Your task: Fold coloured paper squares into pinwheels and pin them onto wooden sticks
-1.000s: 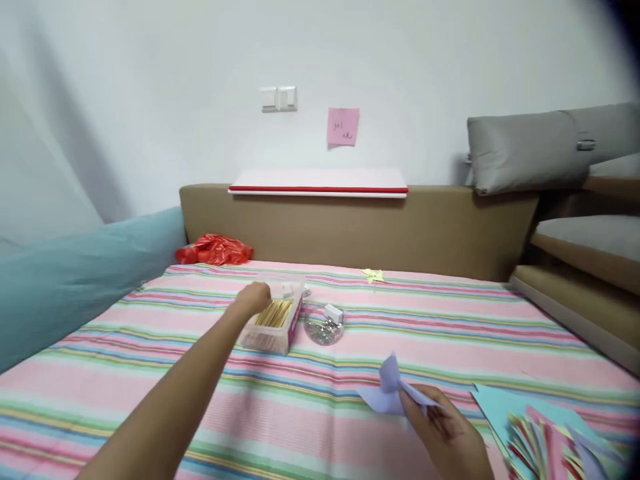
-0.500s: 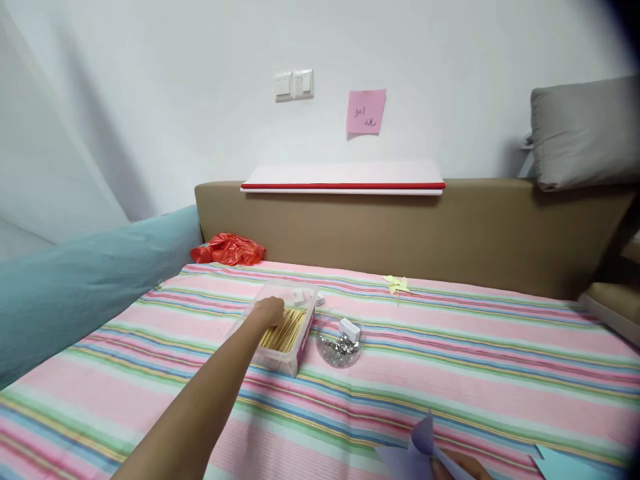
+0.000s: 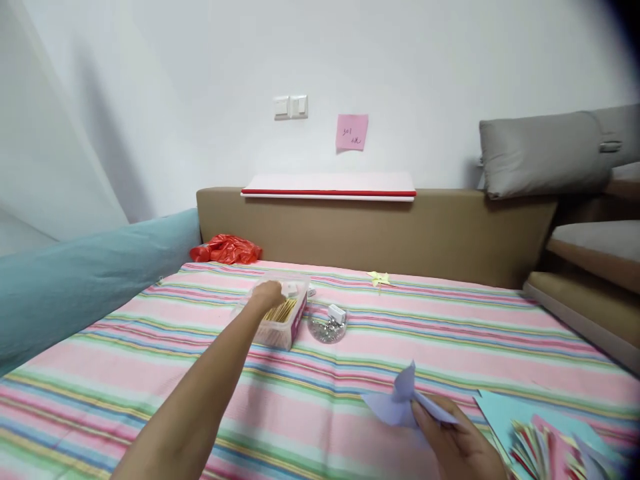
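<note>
Plastic box (image 3: 274, 337) at outstretched left hand (image 3: 269, 293)

The lavender pinwheel (image 3: 395, 405) at five o'clock is smooth matt paper, the storage box (image 3: 273, 338) at seven translucent plastic, its sticks (image 3: 281, 311) matt wood, the small pieces (image 3: 328, 331) at six shiny metal, the carrier bag (image 3: 230, 249) at nine glossy, crinkled plastic.
</note>
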Available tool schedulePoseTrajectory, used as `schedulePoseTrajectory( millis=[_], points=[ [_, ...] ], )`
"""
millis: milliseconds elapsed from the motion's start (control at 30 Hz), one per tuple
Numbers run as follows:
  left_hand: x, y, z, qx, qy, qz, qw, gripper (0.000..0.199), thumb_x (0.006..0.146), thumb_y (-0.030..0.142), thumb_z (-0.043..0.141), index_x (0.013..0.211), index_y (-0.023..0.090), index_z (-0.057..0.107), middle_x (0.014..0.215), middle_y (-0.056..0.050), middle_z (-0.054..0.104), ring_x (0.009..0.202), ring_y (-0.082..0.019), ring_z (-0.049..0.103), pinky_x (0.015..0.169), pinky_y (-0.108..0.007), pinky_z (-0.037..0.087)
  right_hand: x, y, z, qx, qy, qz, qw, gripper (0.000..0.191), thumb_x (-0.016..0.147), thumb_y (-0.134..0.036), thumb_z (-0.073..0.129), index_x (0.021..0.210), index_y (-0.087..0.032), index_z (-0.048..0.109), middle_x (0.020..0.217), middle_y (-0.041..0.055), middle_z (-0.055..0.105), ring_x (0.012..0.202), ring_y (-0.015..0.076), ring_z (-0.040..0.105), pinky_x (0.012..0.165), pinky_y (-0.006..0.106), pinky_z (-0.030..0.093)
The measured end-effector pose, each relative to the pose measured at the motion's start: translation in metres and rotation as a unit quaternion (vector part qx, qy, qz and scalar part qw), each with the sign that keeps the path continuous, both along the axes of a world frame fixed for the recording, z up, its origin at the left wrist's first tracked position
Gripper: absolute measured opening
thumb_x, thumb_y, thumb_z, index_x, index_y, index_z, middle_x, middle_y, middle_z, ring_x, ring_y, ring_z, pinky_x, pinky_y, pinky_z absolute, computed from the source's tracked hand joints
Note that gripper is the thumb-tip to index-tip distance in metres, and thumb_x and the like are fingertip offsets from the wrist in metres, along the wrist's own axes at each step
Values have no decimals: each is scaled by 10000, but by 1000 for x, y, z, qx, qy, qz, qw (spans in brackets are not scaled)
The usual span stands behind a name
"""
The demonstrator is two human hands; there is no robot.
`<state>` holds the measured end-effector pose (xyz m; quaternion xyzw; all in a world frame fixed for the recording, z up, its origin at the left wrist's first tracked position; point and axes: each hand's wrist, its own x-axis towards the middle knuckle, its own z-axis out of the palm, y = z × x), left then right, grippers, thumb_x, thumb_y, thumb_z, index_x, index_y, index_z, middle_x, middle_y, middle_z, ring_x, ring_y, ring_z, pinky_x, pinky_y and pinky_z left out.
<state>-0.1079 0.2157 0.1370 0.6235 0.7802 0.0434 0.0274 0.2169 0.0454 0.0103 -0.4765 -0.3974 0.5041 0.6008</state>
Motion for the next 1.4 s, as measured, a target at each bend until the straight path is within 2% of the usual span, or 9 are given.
schedulePoseTrajectory(
  millis=[100, 167, 267, 333, 400, 500, 667, 867, 1400],
  points=[
    [18, -42, 30, 130, -33, -28, 991, 275, 986, 338, 524, 1169, 140, 578, 1077, -85, 654, 927, -219, 649, 831, -412, 532, -14, -12, 13, 25, 53, -11, 998, 437, 667, -472, 835, 976, -174, 752, 936, 96, 757, 879, 263, 688, 717, 290, 562],
    [33, -85, 36, 196, -72, -60, 976, 261, 1021, 332, 394, 1142, 154, 542, 968, -69, 659, 826, -199, 644, 779, -345, 509, -26, -18, 23, 39, 73, -15, 996, 394, 695, -447, 826, 969, -176, 744, 886, 82, 746, 844, 235, 667, 698, 276, 536],
    [57, -153, 14, 242, -163, -122, 949, 272, 1034, 384, 297, 1028, 216, 511, 810, -2, 618, 681, -158, 600, 639, -252, 474, -38, -24, 35, 62, 87, 7, 994, 336, 727, -444, 804, 916, -175, 737, 840, 73, 727, 794, 212, 640, 675, 273, 507],
    [72, -184, -13, 270, -366, -176, 873, 220, 1012, 396, 379, 945, 232, 510, 771, 7, 582, 686, -168, 584, 634, -256, 456, -43, -26, 40, 70, 90, 33, 993, 308, 744, -449, 789, 875, -176, 731, 821, 70, 717, 766, 204, 634, 660, 274, 500],
    [86, -198, -39, 255, -464, -184, 828, 189, 999, 381, 432, 936, 240, 540, 745, 13, 554, 676, -172, 555, 640, -263, 441, -47, -27, 43, 78, 86, 57, 992, 278, 764, -446, 774, 841, -185, 721, 810, 58, 700, 761, 199, 636, 676, 278, 507],
    [101, -197, -65, 218, -520, -204, 800, 154, 965, 358, 519, 934, 238, 610, 812, -16, 598, 754, -195, 567, 686, -278, 438, -52, -27, 47, 114, 59, 86, 988, 215, 802, -409, 746, 802, -201, 695, 847, 44, 669, 833, 198, 640, 764, 284, 526],
    [118, -184, -80, 174, -642, -180, 724, 165, 943, 373, 566, 944, 232, 652, 803, -18, 635, 753, -193, 596, 683, -268, 462, -57, -25, 54, 197, -41, 143, 969, 79, 902, -311, 639, 883, -239, 666, 1123, 82, 674, 1116, 234, 615, 878, 306, 536],
    [125, -179, -85, 176, -707, -164, 665, 117, 869, 348, 679, 894, 234, 693, 798, -9, 654, 736, -167, 607, 655, -228, 476, -53, -26, 54, 309, -224, 34, 924, 135, 920, -201, 555, 1005, -258, 643, 1114, 80, 643, 1109, 236, 614, 897, 345, 517],
    [125, -179, -94, 155, -690, -200, 678, 97, 856, 310, 702, 871, 220, 735, 844, -34, 690, 794, -183, 617, 681, -233, 496, -56, -36, 57, 318, -258, -19, 912, 159, 914, -182, 549, 1022, -253, 640, 1159, 78, 719, 1138, 270, 644, 937, 413, 519]
  ],
)
